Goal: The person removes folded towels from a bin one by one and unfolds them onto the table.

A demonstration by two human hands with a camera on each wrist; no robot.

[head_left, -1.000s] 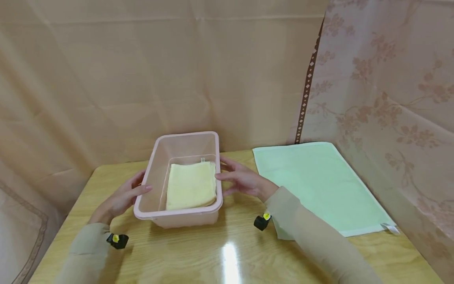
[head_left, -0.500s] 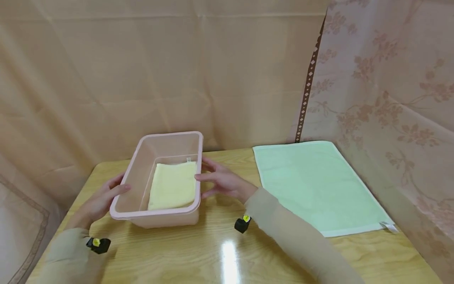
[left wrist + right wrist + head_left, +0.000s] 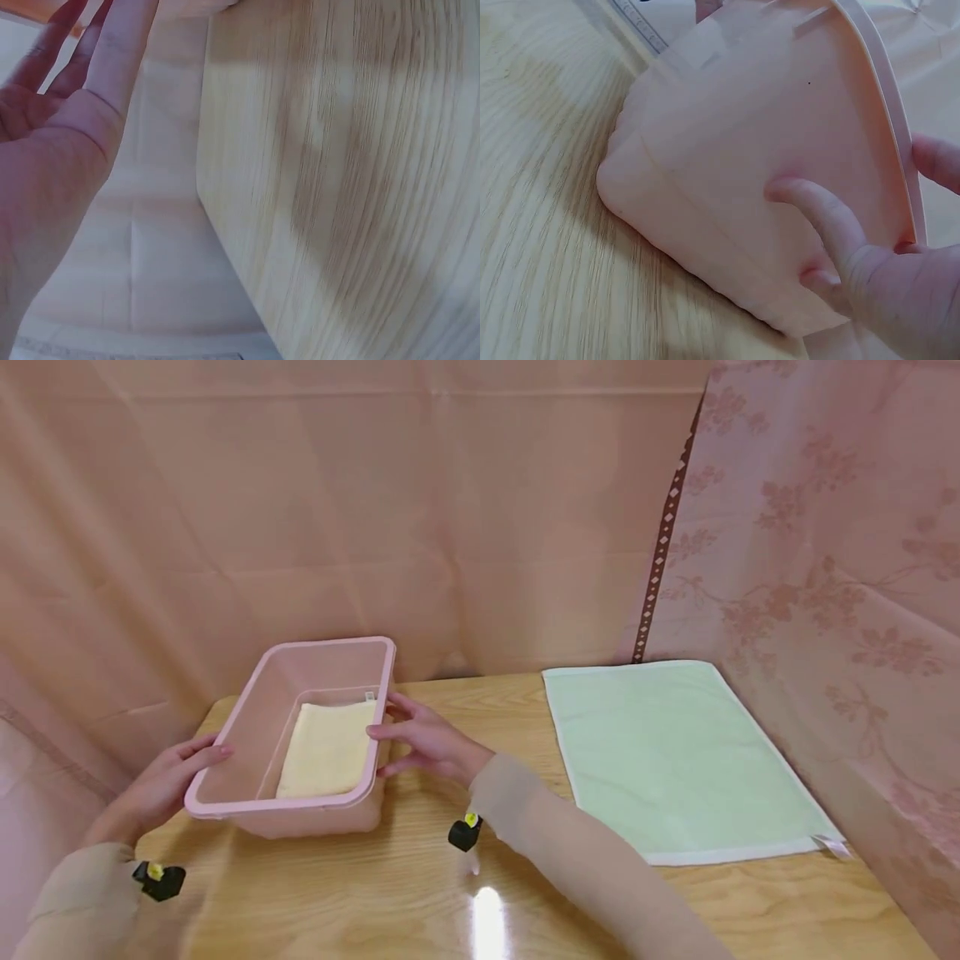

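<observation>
A pink plastic basin (image 3: 281, 807) is between my two hands at the left of the head view. Inside it, against the right side, lies a folded pale yellow towel (image 3: 326, 747) with a small white tag. My left hand (image 3: 161, 785) grips the left rim, thumb over the edge and fingers beneath. On the opposite side my right hand (image 3: 431, 743) holds the rim with its thumb on top. The right wrist view shows its fingertips (image 3: 784, 189) pressing the basin's outer wall (image 3: 720, 150), whose base is close over the wooden table. Left fingers run up out of the left wrist view.
A pale green towel (image 3: 682, 760) lies spread flat on the right of the wooden table (image 3: 337, 893), its white tag at the near right corner. A beige curtain (image 3: 487, 527) hangs behind the table, and a flowered one (image 3: 825, 568) borders the right.
Both hands have carried the basin, with the yellow towel in it, leftward along the table. The green towel stays where it was.
</observation>
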